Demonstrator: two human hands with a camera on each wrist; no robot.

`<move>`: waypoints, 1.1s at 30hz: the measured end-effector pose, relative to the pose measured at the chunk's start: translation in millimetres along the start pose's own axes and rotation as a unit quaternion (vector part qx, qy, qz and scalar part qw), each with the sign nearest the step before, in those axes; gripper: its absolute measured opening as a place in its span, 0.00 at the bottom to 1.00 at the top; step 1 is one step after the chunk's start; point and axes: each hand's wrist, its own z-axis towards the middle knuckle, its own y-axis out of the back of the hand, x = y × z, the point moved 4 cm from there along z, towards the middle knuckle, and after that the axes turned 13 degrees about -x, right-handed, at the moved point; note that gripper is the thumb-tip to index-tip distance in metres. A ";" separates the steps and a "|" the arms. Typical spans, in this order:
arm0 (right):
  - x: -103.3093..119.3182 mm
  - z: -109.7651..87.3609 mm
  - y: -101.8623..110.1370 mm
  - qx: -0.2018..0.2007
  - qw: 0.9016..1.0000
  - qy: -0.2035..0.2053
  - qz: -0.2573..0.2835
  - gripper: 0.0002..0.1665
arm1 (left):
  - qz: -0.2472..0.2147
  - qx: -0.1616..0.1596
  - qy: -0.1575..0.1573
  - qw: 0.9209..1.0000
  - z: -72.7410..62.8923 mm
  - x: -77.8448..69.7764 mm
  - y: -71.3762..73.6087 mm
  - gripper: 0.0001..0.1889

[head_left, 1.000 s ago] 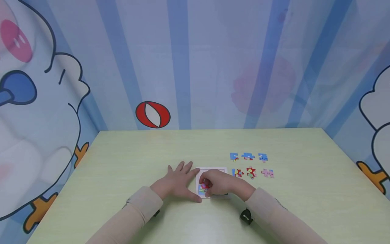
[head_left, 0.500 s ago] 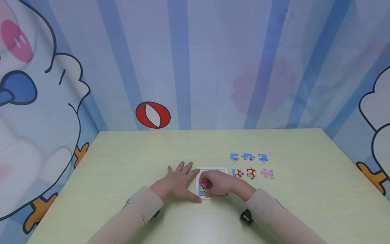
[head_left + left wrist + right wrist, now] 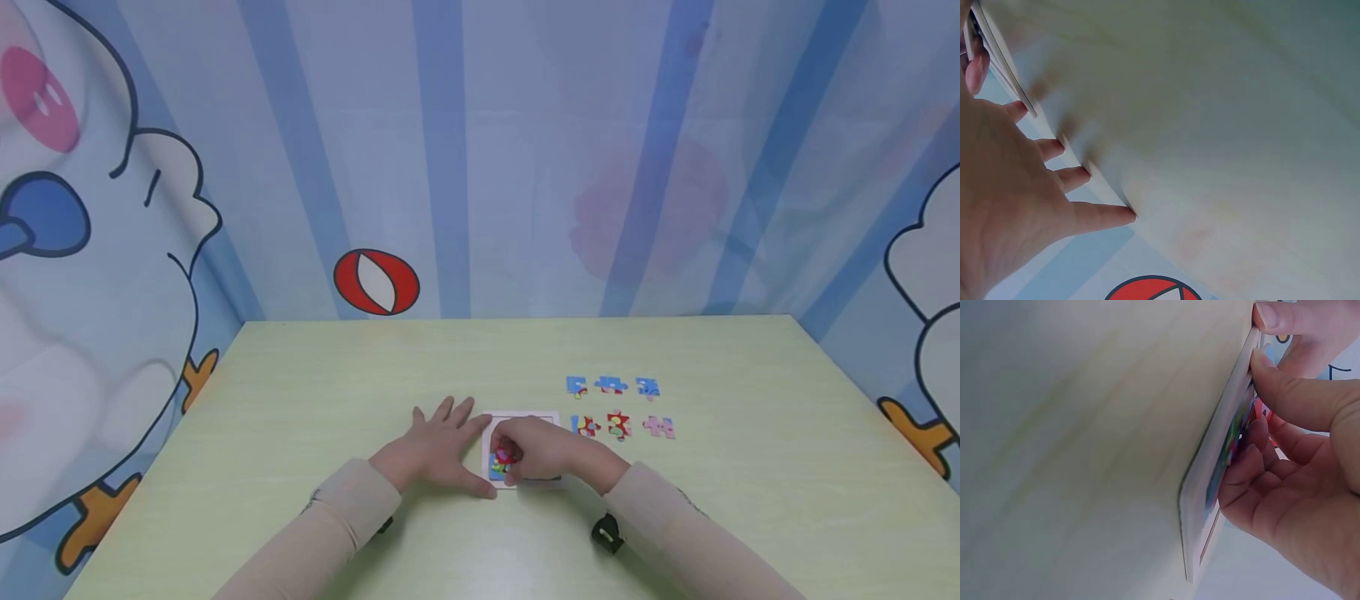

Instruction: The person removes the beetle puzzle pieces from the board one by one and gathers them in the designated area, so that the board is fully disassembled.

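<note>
My left hand (image 3: 438, 450) lies spread on the table, palm down. Its forefinger and thumb touch the left edge of a white-rimmed puzzle tray (image 3: 522, 413). Over the tray, the curled fingers of my right hand (image 3: 543, 448) pinch a puzzle piece (image 3: 1263, 410), whose red part shows behind the thumb in the right wrist view. Coloured puzzle picture (image 3: 497, 468) shows at the tray's lower left. Most of the tray's inside is hidden under the right hand. In the left wrist view, the left fingertips press against the tabletop.
Several loose puzzle pieces lie in two rows right of the tray: a blue piece (image 3: 611, 384) in the back row, a red one (image 3: 618, 425) and a pink one (image 3: 659, 427) in front. A printed cloth backdrop (image 3: 510, 167) stands behind the pale table (image 3: 337, 367).
</note>
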 end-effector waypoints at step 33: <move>-7.4 -3.8 4.1 -0.003 0.999 0.004 0.033 0.06 | 0.013 0.004 0.000 1.000 -0.2 -1.6 1.6 0.55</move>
